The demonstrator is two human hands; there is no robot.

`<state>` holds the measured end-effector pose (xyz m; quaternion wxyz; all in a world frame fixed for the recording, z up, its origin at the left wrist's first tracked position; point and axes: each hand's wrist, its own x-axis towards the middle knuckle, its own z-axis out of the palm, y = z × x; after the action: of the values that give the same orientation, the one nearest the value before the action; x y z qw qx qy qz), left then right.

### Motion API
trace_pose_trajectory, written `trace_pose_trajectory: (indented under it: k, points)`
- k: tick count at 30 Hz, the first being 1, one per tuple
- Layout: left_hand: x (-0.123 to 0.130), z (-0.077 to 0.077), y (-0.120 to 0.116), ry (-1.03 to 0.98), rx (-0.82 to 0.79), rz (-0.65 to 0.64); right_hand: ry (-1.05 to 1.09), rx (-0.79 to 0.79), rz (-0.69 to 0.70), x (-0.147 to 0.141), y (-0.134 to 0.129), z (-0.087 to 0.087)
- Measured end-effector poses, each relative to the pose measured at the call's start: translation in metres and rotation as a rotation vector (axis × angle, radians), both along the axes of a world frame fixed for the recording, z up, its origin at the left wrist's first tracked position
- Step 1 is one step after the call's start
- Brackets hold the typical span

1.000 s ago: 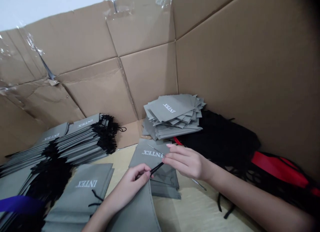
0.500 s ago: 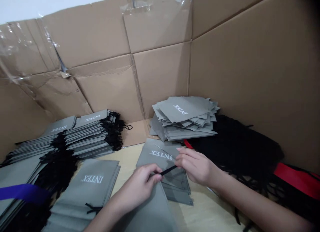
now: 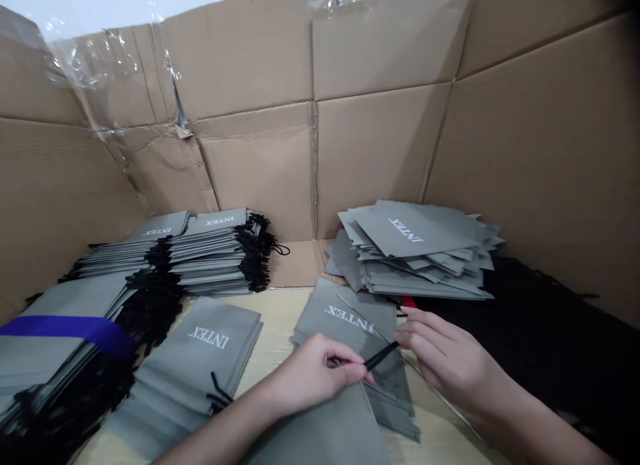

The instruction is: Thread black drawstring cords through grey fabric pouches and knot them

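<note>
My left hand (image 3: 320, 375) pinches a short black cord (image 3: 382, 355) between thumb and fingers. My right hand (image 3: 445, 355) is closed on the cord's other end, so the cord spans the gap between both hands. A thin metal rod (image 3: 357, 313) also passes by the right hand's fingers, one part sticking out up to the left and another trailing down to the right. Below the left hand lies a grey pouch (image 3: 325, 435), its upper end partly covered by that hand. Behind the hands rests a small pile of grey INTEX pouches (image 3: 330, 295).
Corded pouches stand in stacks (image 3: 205, 255) at the left, one bundle crossed by a blue band (image 3: 70, 328). Nearer lies another pouch pile (image 3: 200, 351). A loose pouch stack (image 3: 415, 231) and a black cord heap (image 3: 545, 325) are right. Cardboard walls (image 3: 250, 158) enclose the surface.
The camera view has swung right to left across the scene, so everything appears shifted rightward. Both hands keep hold of the cord, which now shows as two strands.
</note>
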<state>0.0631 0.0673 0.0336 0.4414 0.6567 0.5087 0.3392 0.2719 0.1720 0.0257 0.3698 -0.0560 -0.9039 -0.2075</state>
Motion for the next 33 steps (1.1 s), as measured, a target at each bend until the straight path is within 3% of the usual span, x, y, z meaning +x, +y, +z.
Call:
trace_pose_trajectory:
  k: [3, 7, 12, 17, 20, 23, 28, 31, 33]
  points:
    - [-0.004, 0.004, -0.002, -0.118, -0.084, -0.051, -0.008, -0.12, -0.057, -0.006, -0.002, -0.005]
    - [-0.007, 0.01, -0.006, -0.097, -0.126, -0.089, -0.104, -0.275, -0.159, -0.015, -0.01, -0.01]
    - [0.001, 0.017, -0.009, -0.238, -0.083, -0.037, -0.126, -0.429, -0.134, -0.025, -0.027, -0.014]
    - [0.014, 0.013, -0.006, -0.299, 0.096, 0.155, -0.072, -0.892, -0.011, -0.032, -0.045, -0.026]
    - [0.016, 0.002, -0.005, -0.142, 0.223, 0.286, -0.055, -1.153, -0.036, -0.033, -0.05, -0.024]
    - [0.013, -0.009, -0.004, 0.192, 0.355, 0.317, -0.066, -1.364, -0.063, -0.034, -0.048, -0.017]
    - [0.011, -0.014, -0.007, 0.783, 0.492, 0.146, -0.035, -1.678, -0.04, -0.037, -0.039, -0.017]
    - [0.014, -0.013, -0.009, 0.924, 0.568, 0.042, -0.038, -1.809, -0.011, -0.04, -0.036, -0.021]
    - [0.015, -0.013, -0.01, 0.929, 0.623, 0.04, -0.045, -1.887, 0.01, -0.041, -0.035, -0.023]
